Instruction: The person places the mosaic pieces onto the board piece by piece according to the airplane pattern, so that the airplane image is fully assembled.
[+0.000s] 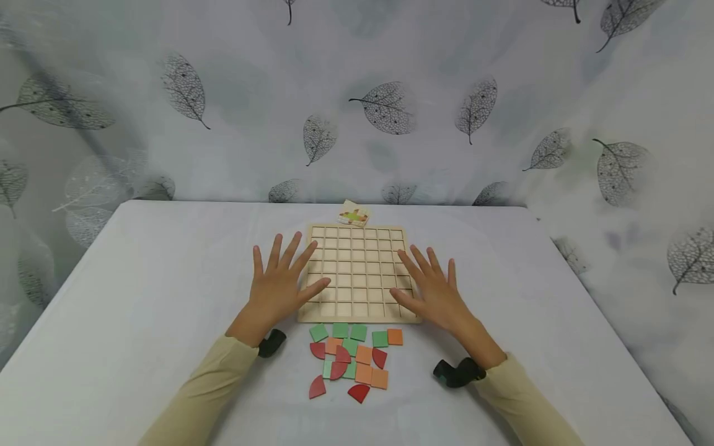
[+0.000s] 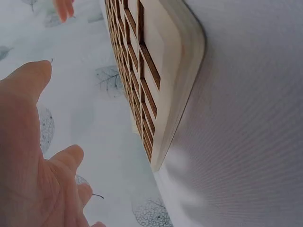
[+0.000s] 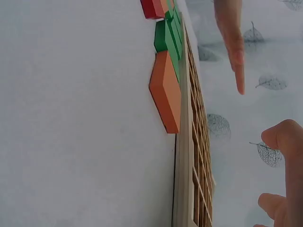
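Note:
A pale wooden board (image 1: 357, 313) with a raised square grid lies flat on the table, its cells bare. Over its left side my left hand (image 1: 277, 290) is spread, fingers straight and thumb pointing inward. My right hand (image 1: 436, 296) is spread the same way over the right side. Both hands hold nothing, and the left wrist view shows a gap between my left hand (image 2: 33, 156) and the board (image 2: 177, 61). In front of the board lie loose flat pieces: green squares (image 1: 340, 330), orange squares (image 1: 379, 378) and red quarter circles (image 1: 317, 388), some overlapping.
A small card (image 1: 354, 214) with a green and orange picture sits at the board's far edge. The white table (image 1: 167, 279) ends at a leaf-patterned curtain (image 1: 240, 93). Dark wrist cameras (image 1: 458, 373) hang below both wrists.

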Demonstrator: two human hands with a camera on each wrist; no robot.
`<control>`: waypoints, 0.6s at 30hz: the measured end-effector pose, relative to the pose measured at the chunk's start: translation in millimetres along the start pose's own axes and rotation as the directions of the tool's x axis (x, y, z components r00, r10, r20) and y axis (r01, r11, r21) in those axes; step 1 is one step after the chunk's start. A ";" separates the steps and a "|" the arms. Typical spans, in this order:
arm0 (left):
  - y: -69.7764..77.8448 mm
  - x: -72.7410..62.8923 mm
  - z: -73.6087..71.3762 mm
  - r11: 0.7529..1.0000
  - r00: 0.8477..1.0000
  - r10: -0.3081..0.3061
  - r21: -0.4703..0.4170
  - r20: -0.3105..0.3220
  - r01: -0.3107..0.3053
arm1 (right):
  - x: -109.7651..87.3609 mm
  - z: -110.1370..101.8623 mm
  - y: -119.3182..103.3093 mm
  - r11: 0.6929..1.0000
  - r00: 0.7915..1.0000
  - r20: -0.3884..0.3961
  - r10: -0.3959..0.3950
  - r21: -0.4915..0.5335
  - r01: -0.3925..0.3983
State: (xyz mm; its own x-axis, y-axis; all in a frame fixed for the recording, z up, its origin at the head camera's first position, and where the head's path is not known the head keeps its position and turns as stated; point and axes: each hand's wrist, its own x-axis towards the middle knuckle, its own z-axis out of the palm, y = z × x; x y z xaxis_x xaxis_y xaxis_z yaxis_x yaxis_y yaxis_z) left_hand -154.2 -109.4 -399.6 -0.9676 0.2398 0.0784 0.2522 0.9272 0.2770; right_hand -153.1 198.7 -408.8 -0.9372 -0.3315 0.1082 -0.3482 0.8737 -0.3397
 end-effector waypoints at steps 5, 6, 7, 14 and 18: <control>1.3 -3.5 -0.8 1.000 1.000 0.013 -0.011 0.019 -0.012 | -9.3 3.3 -3.9 1.000 1.000 0.010 -0.023 -0.002 0.023; 1.7 -4.1 -1.9 1.000 1.000 0.017 -0.019 0.024 -0.016 | -11.5 3.9 -4.5 1.000 1.000 0.014 -0.027 0.007 0.027; 1.9 -4.7 -2.8 0.999 0.999 0.024 -0.028 0.027 -0.023 | -13.7 4.3 -5.2 0.999 0.999 0.021 -0.030 0.021 0.029; -0.1 -7.1 -4.8 0.983 0.992 0.100 -0.164 0.075 -0.087 | -25.4 6.3 -9.8 0.993 0.997 0.044 -0.069 0.096 0.064; -1.5 -8.0 -2.4 0.975 0.987 0.137 -0.187 0.079 -0.120 | -30.3 6.5 -12.0 0.991 0.995 0.053 -0.080 0.113 0.073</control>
State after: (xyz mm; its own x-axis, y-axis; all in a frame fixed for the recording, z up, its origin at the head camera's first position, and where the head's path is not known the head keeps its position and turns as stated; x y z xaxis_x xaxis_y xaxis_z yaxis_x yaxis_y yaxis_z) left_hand -146.8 -113.5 -398.4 -0.9213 0.3868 0.0397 0.3636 0.8211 0.4400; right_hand -120.3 196.0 -414.1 -0.9042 -0.4185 0.0853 -0.4118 0.8012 -0.4341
